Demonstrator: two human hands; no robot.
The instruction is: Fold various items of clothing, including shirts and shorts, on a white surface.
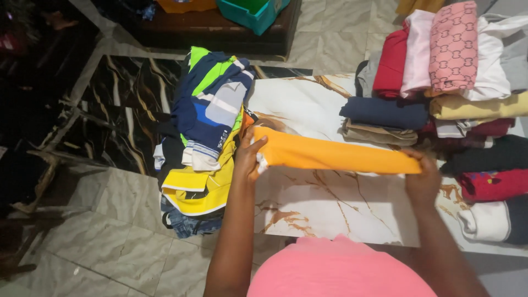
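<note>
A folded orange garment (330, 154) is stretched flat between both hands above a white marble-patterned table (308, 104). My left hand (248, 157) grips its left end. At the other end, my right hand (423, 177) pinches the cloth. A loose pile of unfolded clothes (206, 126), blue, green, yellow and white, hangs over the table's left edge just beside my left hand. Stacks of folded clothes (440, 71) in red, pink, white, navy and tan fill the table's right side, close to my right hand.
A dark wooden bench (214, 30) at the top holds a teal bin (253, 12) and an orange one. Dark marble and grey tiles (110, 242) make up the floor on the left. A dark chair frame (38, 165) stands at far left.
</note>
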